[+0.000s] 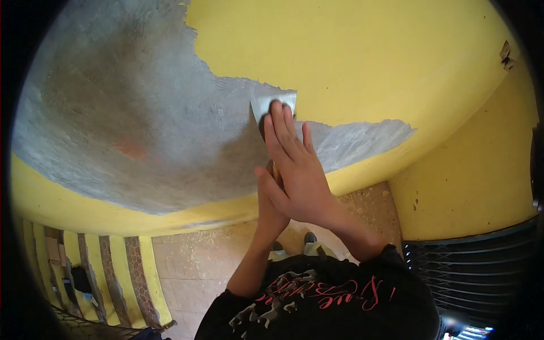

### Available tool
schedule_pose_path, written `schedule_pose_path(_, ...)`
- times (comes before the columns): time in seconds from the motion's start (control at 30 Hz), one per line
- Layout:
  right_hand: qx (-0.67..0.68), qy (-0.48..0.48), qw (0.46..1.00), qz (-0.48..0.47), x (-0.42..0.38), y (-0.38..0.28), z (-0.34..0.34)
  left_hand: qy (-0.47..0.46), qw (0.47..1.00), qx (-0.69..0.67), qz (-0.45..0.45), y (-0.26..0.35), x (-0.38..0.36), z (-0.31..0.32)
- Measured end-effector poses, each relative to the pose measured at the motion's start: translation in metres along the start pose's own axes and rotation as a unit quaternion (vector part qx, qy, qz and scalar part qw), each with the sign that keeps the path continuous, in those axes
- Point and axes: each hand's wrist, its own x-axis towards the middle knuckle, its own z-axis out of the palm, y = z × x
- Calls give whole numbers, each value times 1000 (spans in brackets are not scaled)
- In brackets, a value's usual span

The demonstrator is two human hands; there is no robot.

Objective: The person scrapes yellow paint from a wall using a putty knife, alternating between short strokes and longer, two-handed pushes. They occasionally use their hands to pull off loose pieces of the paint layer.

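Observation:
A scraper with a wide metal blade [286,102] lies against the wall, its edge at the border between yellow paint [351,56] and bare grey surface [170,113]. My right hand [303,181] lies over the tool, fingers stretched forward and fingertips on the blade. Its thumb points to the left, across my left hand. Lower down, my left hand [272,212] is wrapped round the handle, a small brown part of which shows between the hands. The left fingers are mostly hidden under the right hand.
Tiled floor [198,260] with scattered flakes lies below the wall. Yellow and stone-patterned steps [136,272] are at the lower left. A dark slatted metal gate [476,266] stands at the lower right, beneath another yellow wall [464,181]. My feet show beneath my arms.

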Motion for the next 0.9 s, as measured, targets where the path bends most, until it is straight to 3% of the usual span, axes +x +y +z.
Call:
schedule_pose_path(0.1,-10,-31,999,30,-5,-1,2,2,999,41,28,1,0,-2)
schedule_pose_path(0.2,7,4,1000,11,5,-4,-6,-28,999,3,-18,26,8,-7)
schedule_pose_path(0.33,-5,-3,1000,13,1,2,2,19,998,42,45,9,10,-4)
schedule_pose_path(0.4,1,-4,1000,18,3,-2,-2,2,997,-77,0,9,14,-7)
schedule_pose_path(0.53,-8,6,1000,12,1,1,3,23,996,-82,-8,19,12,-7)
schedule_pose_path(0.6,-23,-4,1000,17,1,2,4,29,999,17,4,14,8,-7)
schedule_pose_path(0.7,9,3,1000,19,5,-4,-3,37,997,-63,-37,29,7,-11)
schedule_pose_path(0.9,-2,13,1000,19,5,-5,3,48,996,-52,-53,31,9,-17)
